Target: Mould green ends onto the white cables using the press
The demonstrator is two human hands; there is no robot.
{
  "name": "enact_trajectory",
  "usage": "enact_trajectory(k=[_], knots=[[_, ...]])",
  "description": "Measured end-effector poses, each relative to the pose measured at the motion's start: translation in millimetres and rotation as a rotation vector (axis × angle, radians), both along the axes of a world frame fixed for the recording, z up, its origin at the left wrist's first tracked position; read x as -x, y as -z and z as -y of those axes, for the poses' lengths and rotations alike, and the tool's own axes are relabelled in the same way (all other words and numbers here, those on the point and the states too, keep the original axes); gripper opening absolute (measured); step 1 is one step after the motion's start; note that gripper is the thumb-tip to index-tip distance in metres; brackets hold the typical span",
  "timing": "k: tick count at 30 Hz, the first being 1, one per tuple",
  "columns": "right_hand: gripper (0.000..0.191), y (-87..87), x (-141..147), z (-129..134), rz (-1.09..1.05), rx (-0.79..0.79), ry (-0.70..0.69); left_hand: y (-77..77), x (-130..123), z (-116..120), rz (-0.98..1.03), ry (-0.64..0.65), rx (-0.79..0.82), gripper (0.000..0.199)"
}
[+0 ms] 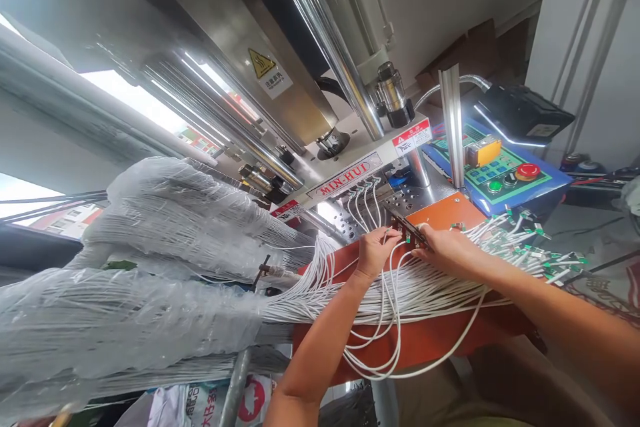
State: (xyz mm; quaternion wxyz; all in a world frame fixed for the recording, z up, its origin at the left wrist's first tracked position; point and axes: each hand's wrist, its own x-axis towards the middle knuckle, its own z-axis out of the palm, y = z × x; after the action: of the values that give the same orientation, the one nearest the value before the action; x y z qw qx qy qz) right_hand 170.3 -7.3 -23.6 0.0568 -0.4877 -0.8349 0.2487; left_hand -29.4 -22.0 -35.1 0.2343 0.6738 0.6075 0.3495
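My left hand (374,253) pinches the end of a white cable (399,300) beside a dark metal bar (411,229) with slots. Gripping the near right end of that bar is my right hand (447,248), thumb on top. A small green-and-metal connector shows in the bar between my hands. Under both hands lies a thick bundle of white cables (360,300) on a red-brown work surface (430,340). Their ends, with green and silver connectors (525,240), fan out past my right wrist.
A press marked MIN-HUI (345,177) stands ahead, several cables running into it. At the right is a blue control panel (510,173) with a red button and a black lamp (530,110). Plastic-wrapped cable bundles (130,320) fill the left. A metal post (453,127) rises behind my right hand.
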Motion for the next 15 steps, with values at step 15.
enact_trajectory(k=[15], knots=[[0.028,3.7,-1.3,-2.4,-0.024,0.017,-0.019,13.6,-4.9,-2.2,-0.057,-0.006,-0.222,0.009]])
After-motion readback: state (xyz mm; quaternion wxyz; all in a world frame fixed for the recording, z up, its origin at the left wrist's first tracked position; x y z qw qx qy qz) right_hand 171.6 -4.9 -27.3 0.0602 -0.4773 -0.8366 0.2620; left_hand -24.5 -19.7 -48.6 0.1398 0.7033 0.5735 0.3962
